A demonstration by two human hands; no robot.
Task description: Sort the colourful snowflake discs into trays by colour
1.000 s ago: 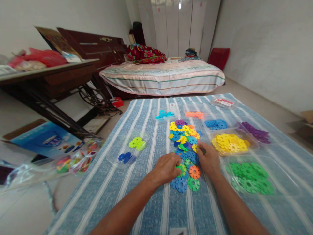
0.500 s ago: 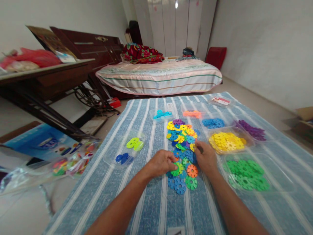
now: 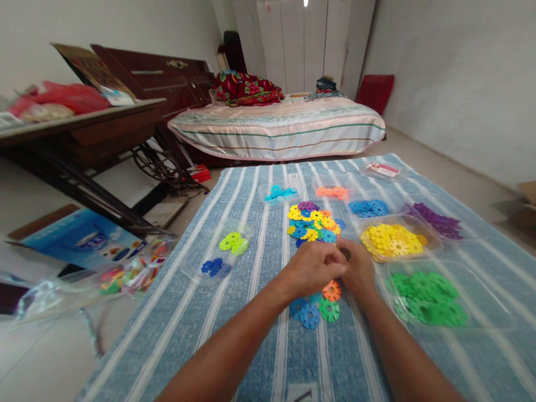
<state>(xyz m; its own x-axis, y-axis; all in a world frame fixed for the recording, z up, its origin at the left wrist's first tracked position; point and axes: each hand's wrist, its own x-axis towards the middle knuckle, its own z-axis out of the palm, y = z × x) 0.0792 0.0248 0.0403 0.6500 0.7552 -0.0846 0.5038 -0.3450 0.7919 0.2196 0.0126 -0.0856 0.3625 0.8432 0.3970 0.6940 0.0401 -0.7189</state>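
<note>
My left hand [image 3: 314, 268] and my right hand [image 3: 359, 269] meet, fingertips touching, over the near end of a mixed pile of coloured plastic flower discs [image 3: 312, 220] on a blue striped blanket [image 3: 251, 346]. Both hands have curled fingers; whatever lies inside them is hidden. Just below the hands lie an orange disc [image 3: 331, 290], a green disc [image 3: 329, 310] and a blue disc [image 3: 310, 316].
Clear trays hold sorted discs: yellow [image 3: 391, 239], green [image 3: 427, 290], blue [image 3: 368, 208], purple [image 3: 435, 219], orange [image 3: 333, 192], cyan [image 3: 280, 193], lime [image 3: 232, 243] with dark blue [image 3: 213, 267]. A plastic bag of discs [image 3: 125, 273] lies left on the floor. A bed [image 3: 276, 128] stands behind.
My left hand has lifted off the near discs and moved right to meet my right hand. The lime disc it touched is no longer visible. My right hand stayed about where it was.
</note>
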